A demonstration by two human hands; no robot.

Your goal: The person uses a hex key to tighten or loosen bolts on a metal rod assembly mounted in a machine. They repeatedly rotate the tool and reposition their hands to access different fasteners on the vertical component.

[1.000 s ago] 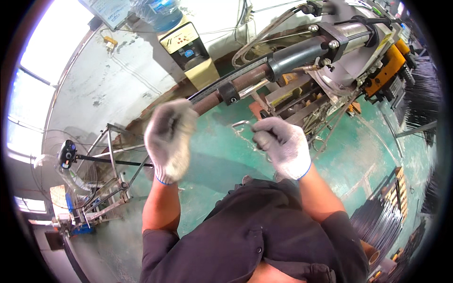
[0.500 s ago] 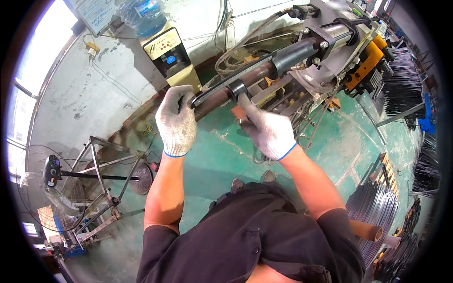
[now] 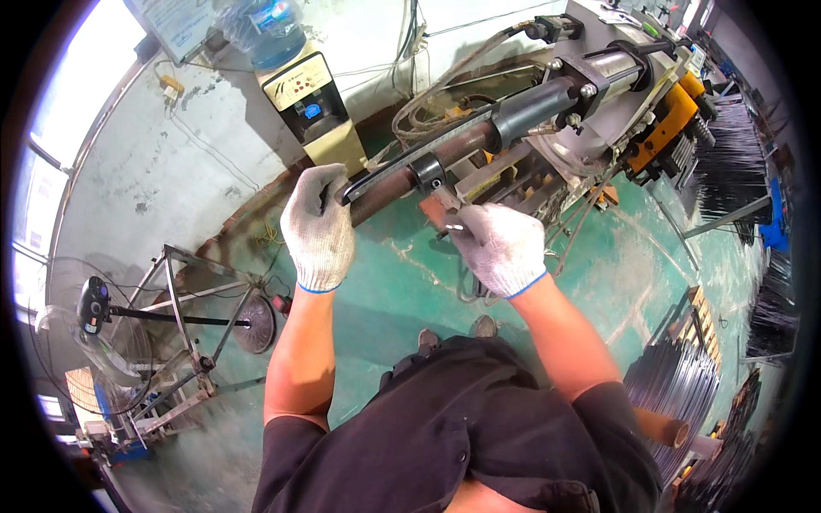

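A long rust-brown pipe [image 3: 466, 144] reaches out from a machine's dark cylinder [image 3: 532, 111]. Along its upper side lies a flat dark metal bar [image 3: 389, 175], and a black collar [image 3: 428, 171] with a screw hole rings the pipe. My left hand [image 3: 318, 231], in a white knit glove, is closed around the free end of the bar; its fingertips are partly hidden. My right hand [image 3: 503, 246], gloved too, is just below the collar, apart from it. Its fingers pinch a small shiny metal piece [image 3: 456, 227], whose kind I cannot make out.
A water dispenser [image 3: 310, 111] stands by the wall behind. To the left are a fan [image 3: 94, 329] and a metal frame [image 3: 175, 291]. Bundles of thin rods [image 3: 676, 376] lie at the right. Hoses [image 3: 419, 107] hang near the machine.
My right hand has drawn back from the collar, down and slightly right, baring its screw hole and the shiny piece in my fingers. My left hand stays at the bar's end.
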